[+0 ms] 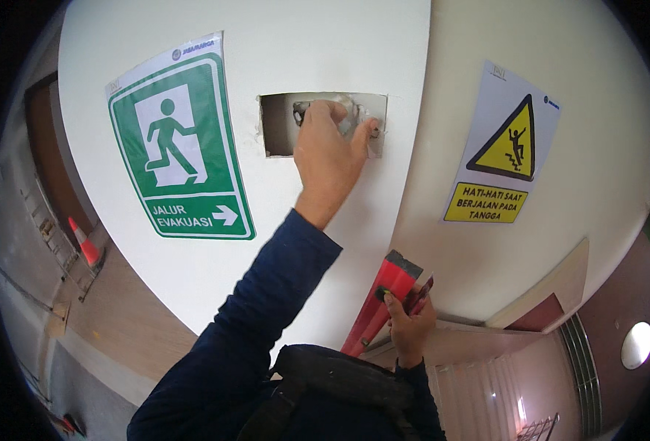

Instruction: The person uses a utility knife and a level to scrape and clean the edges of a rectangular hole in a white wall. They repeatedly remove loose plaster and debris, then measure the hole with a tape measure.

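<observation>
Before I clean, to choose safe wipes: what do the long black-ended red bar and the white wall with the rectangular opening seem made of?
Long red bar: probably painted metal, satin finish; even colour, straight edges. Its black end: likely plastic or rubber, judging by its dull look. White wall: perhaps painted plasterboard, matt; chipped edges frame the opening, core unclear.

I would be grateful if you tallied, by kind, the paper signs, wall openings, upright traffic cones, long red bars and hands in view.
Green paper sign, yellow paper sign: 2
Wall opening: 1
Upright traffic cone: 1
Long red bar: 1
Left hand, right hand: 2
Total: 7
</observation>
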`<action>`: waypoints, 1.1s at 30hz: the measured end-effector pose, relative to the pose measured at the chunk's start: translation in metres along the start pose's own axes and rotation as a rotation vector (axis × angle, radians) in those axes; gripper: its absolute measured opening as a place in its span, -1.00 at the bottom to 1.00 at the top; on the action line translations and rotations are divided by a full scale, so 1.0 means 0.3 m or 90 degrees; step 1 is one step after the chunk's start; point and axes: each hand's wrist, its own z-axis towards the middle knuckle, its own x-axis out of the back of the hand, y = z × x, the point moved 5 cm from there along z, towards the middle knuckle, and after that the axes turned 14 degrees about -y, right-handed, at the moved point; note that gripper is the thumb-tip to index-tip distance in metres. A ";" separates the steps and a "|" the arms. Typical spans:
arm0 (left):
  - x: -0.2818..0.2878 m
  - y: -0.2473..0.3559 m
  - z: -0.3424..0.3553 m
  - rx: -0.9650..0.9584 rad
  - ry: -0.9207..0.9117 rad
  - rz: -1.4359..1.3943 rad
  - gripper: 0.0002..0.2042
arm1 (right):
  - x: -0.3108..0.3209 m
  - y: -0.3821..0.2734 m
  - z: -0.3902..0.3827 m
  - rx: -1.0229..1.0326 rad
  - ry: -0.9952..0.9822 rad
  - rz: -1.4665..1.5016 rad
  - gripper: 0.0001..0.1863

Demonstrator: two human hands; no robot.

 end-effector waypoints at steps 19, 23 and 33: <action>-0.095 -0.148 0.115 0.149 -0.134 -0.112 -0.60 | 0.009 -0.024 -0.030 -0.017 0.020 0.082 -0.73; -0.028 -0.174 0.129 0.097 -0.211 0.150 -0.65 | 0.007 -0.012 -0.028 -0.009 0.005 0.059 -0.71; 0.109 -0.064 -0.083 -0.100 -0.167 0.032 -0.57 | -0.078 -0.128 0.038 0.016 -0.063 0.004 -0.66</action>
